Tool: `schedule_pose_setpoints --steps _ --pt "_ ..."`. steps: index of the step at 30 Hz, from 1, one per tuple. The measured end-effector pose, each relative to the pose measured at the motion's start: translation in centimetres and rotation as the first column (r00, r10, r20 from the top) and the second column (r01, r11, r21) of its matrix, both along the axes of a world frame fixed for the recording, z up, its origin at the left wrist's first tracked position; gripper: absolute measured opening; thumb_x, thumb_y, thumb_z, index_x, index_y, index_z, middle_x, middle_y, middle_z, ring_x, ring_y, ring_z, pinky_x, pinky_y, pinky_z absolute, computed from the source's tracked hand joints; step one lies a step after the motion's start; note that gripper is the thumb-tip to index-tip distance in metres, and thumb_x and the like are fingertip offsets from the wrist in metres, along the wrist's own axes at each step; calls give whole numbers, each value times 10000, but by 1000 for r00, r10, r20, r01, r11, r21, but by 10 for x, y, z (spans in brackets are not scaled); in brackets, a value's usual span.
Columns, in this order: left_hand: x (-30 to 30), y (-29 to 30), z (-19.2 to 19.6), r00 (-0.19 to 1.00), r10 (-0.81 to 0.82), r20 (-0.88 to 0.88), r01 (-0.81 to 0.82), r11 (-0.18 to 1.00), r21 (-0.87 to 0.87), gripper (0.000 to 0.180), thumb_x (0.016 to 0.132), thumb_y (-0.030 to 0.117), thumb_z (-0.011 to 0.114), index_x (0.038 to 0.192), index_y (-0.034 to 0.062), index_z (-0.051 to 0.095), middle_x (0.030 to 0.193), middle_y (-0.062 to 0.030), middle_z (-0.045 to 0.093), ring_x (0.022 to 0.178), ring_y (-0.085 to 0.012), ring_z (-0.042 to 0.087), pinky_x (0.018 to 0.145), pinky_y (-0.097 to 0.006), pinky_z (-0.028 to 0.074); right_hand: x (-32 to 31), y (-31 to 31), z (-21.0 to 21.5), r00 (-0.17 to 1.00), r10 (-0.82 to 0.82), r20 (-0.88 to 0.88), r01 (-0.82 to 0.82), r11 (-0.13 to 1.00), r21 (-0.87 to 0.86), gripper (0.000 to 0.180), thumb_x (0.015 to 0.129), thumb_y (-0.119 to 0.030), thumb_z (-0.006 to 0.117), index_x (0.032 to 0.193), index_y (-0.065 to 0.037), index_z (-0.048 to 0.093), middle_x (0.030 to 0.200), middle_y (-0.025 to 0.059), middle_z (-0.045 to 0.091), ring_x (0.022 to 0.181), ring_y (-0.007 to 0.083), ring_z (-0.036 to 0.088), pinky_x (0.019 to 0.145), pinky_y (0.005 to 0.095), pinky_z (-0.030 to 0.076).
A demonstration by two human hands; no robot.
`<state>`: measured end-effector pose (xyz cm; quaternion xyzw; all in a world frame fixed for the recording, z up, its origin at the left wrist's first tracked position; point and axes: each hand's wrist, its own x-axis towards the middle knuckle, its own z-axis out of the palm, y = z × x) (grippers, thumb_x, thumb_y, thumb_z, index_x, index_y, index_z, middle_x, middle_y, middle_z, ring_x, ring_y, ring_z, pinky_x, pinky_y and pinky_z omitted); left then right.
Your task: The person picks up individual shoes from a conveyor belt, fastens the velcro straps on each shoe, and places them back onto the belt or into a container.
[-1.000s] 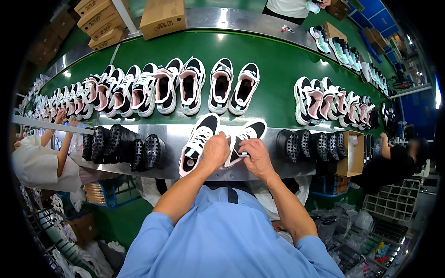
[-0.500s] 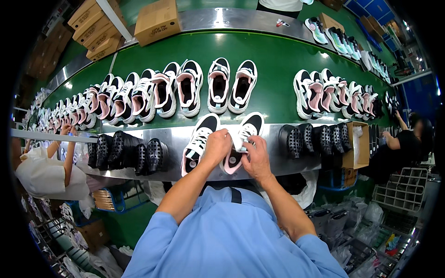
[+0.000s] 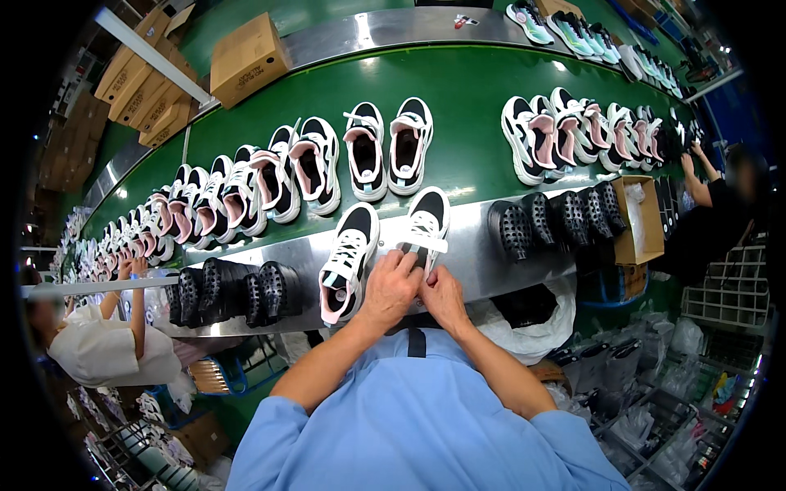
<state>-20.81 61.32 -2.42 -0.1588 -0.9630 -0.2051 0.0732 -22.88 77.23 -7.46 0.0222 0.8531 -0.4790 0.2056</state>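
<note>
Two black-and-white sneakers with pink linings lie on the metal ledge before me, toes pointing away. My left hand is closed at the opening of the right sneaker, its fingers curled over the collar. Close beside it, my right hand pinches the same shoe's collar near the heel. Both hands hide most of the opening and the heel. A white strap lies across this shoe, just beyond my fingers. The left sneaker stands untouched, with its pink heel lining and dark insole showing.
Rows of matching sneakers stand on the green belt. Black studded shoe forms flank me on the ledge, with an open carton at right. Shoeboxes stand at far left. People work at both sides.
Both hands have moved from the right sneaker's tongue and strap down to its collar, closer together. The strap now lies across the shoe. My view has turned slightly.
</note>
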Motion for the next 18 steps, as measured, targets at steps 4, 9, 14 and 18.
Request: schedule_pose_setpoints --steps 4,9,14,18 --pt "-2 -5 -1 994 -78 -72 86 990 110 189 770 116 704 949 57 704 1084 -106 612 1007 -298 579 865 -413 502 0 -1 7 998 -1 67 2 1000 -11 303 874 -222 777 845 14 589 774 236 671 731 426 669 691 481 530" --pt "27 15 7 957 285 -45 -282 957 63 212 866 252 792 880 55 716 884 -114 645 870 -329 579 744 -462 423 6 -8 -11 998 -7 57 16 987 -158 262 893 -187 772 902 24 618 811 212 689 743 355 679 700 452 535" --pt "13 22 -18 888 459 8 -459 888 -29 261 861 288 799 831 47 706 802 -154 667 835 -345 602 736 -483 409 20 -18 -21 975 25 223 111 807 -579 205 976 -181 736 1017 3 655 860 71 700 776 208 677 744 333 564" --pt "6 17 -18 819 551 160 -566 821 76 288 897 281 761 791 14 745 750 -168 716 769 -370 665 748 -481 426 -1 9 -15 910 -28 413 240 848 -472 193 1013 -239 702 1000 -50 668 835 14 648 684 110 619 563 252 511"
